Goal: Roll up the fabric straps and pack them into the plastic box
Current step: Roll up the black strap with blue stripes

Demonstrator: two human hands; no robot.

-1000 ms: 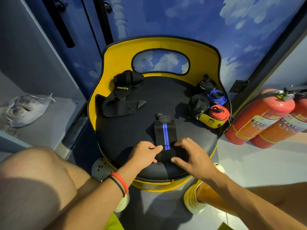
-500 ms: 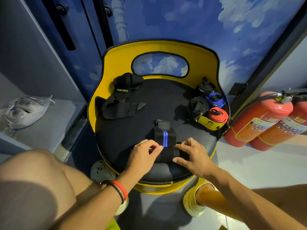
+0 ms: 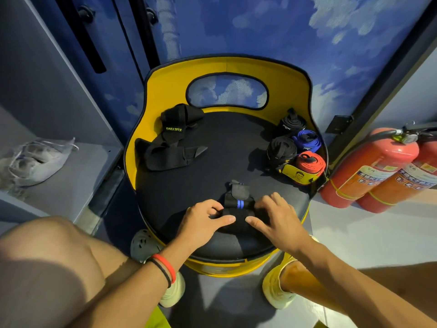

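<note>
The yellow chair (image 3: 227,67) carries everything on its round black seat cushion (image 3: 224,162), which serves as the rolling surface. At the seat's far left lies a heap of loose black straps (image 3: 170,152), not yet rolled. At the seat's far right edge stand four finished rolls (image 3: 295,147), two black, one blue and one red, touching one another. No plastic box is in view, so packing comes later.

At the seat's near edge, the left hand (image 3: 203,221) and right hand (image 3: 276,218) each curl round one end of the striped strap (image 3: 238,204). The fingers arch over the top of the roll and the thumbs lie along its near side, their tips almost meeting. Most of the strap looks wound. Only a short flat length with its blue stripe runs toward the seat's centre, ending in a grey tab (image 3: 237,189).

The step in hand is the last few turns. To do it well, I would press the roll down into the cushion while turning it toward the seat's centre, with both hands moving evenly so the edges stay flush and the coil does not cone to one side. The fabric looks springy and will likely loosen if the pinch slackens, so tension matters most. The tab is probably the fastener: it should be smoothed flat over the roll before either hand lets go.
</note>
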